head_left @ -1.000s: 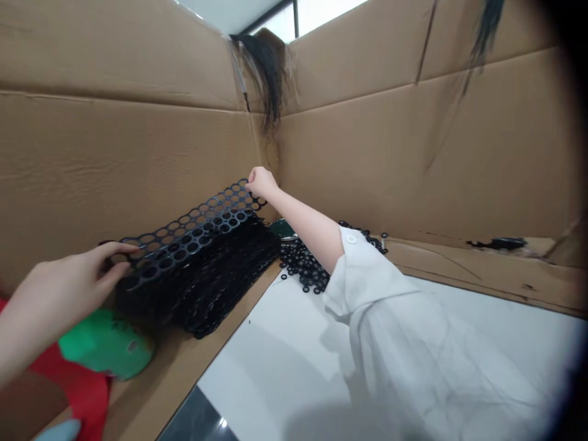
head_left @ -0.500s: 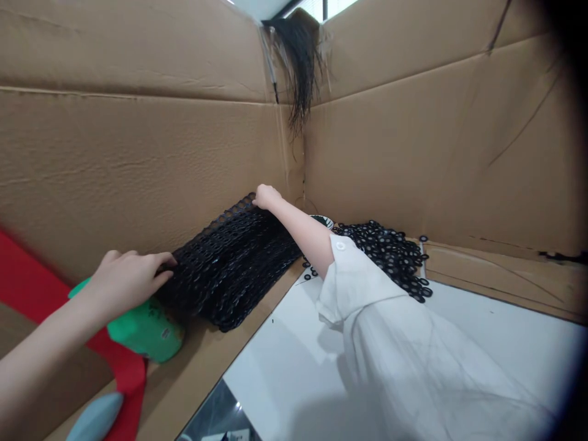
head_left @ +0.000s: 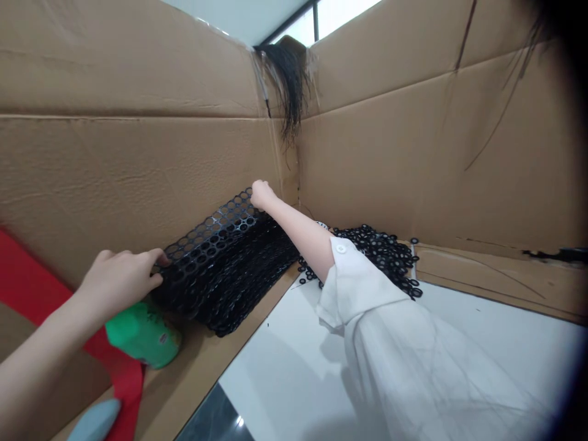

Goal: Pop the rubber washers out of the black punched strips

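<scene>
We see a black sheet (head_left: 212, 230), an openwork of linked rings, stretched lengthwise between our left hand (head_left: 118, 277) and our right hand (head_left: 263, 195). Its far edge is raised; below and between our hands lies a thick, glinting black stack (head_left: 239, 278).

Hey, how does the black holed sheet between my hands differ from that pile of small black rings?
The holed sheet is one connected grid of round openings; the pile of rings is many separate pieces. The holed sheet stretches between the left hand and right hand, while no hand grips the pile of rings. The holed sheet has neat rows; the pile of rings lies jumbled. Both are black with round holes.
</scene>
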`<action>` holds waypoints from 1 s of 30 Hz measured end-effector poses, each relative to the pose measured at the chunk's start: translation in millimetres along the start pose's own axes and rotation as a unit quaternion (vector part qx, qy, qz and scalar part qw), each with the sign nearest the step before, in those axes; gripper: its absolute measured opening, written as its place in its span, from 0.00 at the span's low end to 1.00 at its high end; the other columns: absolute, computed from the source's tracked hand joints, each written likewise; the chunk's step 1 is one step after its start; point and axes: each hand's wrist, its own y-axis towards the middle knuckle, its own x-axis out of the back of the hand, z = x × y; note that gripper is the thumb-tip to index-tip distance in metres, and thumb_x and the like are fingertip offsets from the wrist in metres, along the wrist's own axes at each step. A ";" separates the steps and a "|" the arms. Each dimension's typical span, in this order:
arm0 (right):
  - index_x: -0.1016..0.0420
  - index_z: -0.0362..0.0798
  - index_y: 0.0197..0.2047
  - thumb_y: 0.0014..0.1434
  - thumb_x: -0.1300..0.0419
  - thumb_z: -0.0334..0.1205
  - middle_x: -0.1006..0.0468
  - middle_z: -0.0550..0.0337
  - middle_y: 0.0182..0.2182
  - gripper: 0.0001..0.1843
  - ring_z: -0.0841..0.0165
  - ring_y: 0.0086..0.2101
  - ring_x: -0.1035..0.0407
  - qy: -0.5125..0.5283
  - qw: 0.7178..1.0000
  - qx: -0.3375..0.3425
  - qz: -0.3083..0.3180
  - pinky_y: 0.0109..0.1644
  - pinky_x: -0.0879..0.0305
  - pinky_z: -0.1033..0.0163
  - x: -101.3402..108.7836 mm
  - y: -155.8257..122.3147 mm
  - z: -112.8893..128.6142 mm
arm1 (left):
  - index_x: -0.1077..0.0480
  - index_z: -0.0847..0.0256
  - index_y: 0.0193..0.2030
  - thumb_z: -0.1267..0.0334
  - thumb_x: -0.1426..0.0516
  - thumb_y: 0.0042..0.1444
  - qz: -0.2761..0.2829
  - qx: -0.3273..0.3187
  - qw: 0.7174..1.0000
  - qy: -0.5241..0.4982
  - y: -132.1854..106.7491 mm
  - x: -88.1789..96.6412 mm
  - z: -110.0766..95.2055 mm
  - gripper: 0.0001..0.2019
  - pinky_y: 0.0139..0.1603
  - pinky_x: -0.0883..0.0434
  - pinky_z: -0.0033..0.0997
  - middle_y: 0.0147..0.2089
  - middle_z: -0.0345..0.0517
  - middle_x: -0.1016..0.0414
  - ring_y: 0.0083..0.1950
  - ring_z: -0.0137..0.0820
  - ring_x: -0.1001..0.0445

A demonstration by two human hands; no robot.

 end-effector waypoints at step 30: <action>0.31 0.35 0.44 0.57 0.51 0.40 0.32 0.41 0.45 0.19 0.52 0.48 0.42 -0.326 0.943 0.058 -0.030 0.51 0.51 0.48 112.2 -122.4 -87.9 | 0.49 0.65 0.61 0.50 0.59 0.56 -0.138 -0.056 0.971 -0.185 76.1 3.1 -84.1 0.29 0.51 0.40 0.46 0.59 0.60 0.42 0.59 0.47 0.43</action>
